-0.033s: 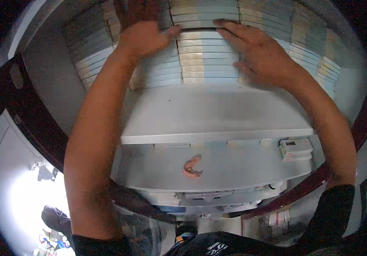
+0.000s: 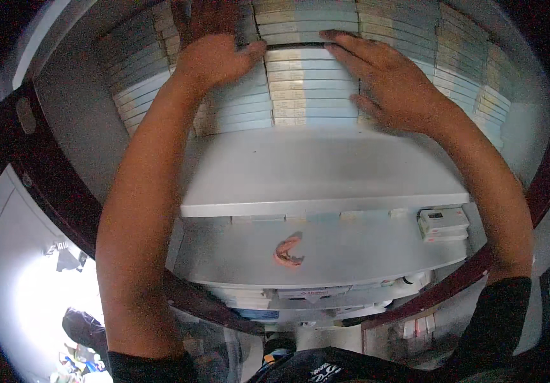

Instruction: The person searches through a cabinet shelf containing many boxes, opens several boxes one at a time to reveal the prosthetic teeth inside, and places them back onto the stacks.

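Thin flat boxes, cream and pale blue, stand in a tall stack [image 2: 313, 84] on the upper white shelf [image 2: 326, 163]. A dark gap crosses the stack near its upper part. At the gap's left end is the thumb of my left hand [image 2: 210, 57]; its fingers reach upward over the neighbouring boxes, dim and partly lost in shadow. My right hand [image 2: 393, 83] lies against the stack's right side, fingers apart, with the fingertips at the gap's right end. Both hands are open, and neither grips a box.
More box stacks [image 2: 137, 102] fill both sides of the shelf. On the shelf below lie an orange-pink curved item [image 2: 286, 250] and small white boxes [image 2: 443, 223]. Dark red cabinet frames [image 2: 58, 159] flank my arms. Lower shelves hold papers and packages [image 2: 313, 292].
My left thumb has slid slightly left along the gap. The right hand and the boxes look the same.
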Demonstrator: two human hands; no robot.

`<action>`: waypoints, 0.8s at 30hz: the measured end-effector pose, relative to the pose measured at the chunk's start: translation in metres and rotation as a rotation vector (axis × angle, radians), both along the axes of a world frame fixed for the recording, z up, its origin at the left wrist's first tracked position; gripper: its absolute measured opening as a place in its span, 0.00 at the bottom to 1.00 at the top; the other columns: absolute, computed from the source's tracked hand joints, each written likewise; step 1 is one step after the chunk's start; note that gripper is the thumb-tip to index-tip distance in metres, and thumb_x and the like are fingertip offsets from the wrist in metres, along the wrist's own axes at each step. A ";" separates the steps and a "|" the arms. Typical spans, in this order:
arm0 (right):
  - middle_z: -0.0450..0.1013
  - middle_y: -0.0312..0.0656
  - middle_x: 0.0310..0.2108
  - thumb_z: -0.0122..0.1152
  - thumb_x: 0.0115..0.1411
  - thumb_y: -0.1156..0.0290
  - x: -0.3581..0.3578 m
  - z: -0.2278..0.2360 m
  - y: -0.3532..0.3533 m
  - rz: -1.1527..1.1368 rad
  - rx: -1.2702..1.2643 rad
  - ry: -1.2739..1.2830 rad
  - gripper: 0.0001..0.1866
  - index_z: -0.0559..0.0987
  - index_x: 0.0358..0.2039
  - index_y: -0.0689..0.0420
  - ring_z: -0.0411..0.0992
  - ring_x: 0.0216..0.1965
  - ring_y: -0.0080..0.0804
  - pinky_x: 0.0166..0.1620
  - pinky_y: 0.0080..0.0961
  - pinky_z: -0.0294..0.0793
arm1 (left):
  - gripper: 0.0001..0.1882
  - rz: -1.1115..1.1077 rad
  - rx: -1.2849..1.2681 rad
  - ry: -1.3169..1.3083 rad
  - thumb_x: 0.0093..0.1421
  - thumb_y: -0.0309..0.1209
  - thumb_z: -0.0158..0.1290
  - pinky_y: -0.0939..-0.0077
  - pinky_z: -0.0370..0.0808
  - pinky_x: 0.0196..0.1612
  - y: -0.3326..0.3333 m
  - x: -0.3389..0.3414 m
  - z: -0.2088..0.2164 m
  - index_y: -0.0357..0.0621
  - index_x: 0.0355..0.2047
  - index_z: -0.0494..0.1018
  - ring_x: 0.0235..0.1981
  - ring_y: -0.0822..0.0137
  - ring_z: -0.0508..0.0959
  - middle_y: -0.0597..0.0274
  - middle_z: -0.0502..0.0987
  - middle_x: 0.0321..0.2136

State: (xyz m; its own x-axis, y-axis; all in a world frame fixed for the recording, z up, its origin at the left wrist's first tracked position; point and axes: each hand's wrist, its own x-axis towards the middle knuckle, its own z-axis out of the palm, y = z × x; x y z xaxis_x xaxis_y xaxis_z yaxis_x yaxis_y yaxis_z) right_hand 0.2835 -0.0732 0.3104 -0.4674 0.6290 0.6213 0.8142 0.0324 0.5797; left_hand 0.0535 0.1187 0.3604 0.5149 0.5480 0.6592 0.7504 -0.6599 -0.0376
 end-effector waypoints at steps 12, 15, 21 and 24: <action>0.54 0.48 0.72 0.65 0.56 0.72 -0.001 -0.003 -0.005 -0.018 -0.034 0.030 0.42 0.59 0.69 0.62 0.57 0.70 0.48 0.72 0.40 0.56 | 0.50 -0.178 0.354 -0.223 0.57 0.72 0.45 0.53 0.73 0.58 0.022 -0.011 -0.018 0.27 0.48 0.78 0.51 0.37 0.79 0.27 0.78 0.46; 0.53 0.43 0.72 0.69 0.54 0.73 -0.005 -0.003 -0.003 -0.007 -0.010 0.033 0.47 0.56 0.72 0.53 0.58 0.69 0.45 0.71 0.41 0.57 | 0.52 -0.166 0.306 -0.208 0.55 0.73 0.46 0.54 0.74 0.56 0.029 -0.007 -0.012 0.26 0.46 0.78 0.49 0.37 0.80 0.27 0.79 0.43; 0.53 0.43 0.73 0.69 0.54 0.73 -0.012 0.002 -0.009 -0.026 -0.064 0.070 0.48 0.55 0.73 0.52 0.57 0.70 0.45 0.72 0.41 0.58 | 0.47 -0.131 0.329 -0.101 0.55 0.62 0.53 0.48 0.51 0.68 0.000 -0.009 -0.006 0.40 0.65 0.61 0.67 0.45 0.57 0.39 0.59 0.64; 0.53 0.42 0.73 0.69 0.55 0.73 -0.010 -0.001 -0.008 -0.072 -0.031 0.031 0.47 0.55 0.72 0.52 0.58 0.70 0.44 0.71 0.41 0.58 | 0.53 -0.258 0.701 -0.173 0.55 0.54 0.58 0.43 0.34 0.73 -0.007 -0.010 -0.007 0.48 0.73 0.47 0.75 0.50 0.39 0.48 0.43 0.74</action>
State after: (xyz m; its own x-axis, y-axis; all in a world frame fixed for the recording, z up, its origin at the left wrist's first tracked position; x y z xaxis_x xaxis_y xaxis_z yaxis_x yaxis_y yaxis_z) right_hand 0.2738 -0.0815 0.3094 -0.4009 0.6793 0.6147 0.8326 -0.0097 0.5538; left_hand 0.0431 0.1120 0.3537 0.4274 -0.1512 0.8913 0.6091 -0.6804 -0.4075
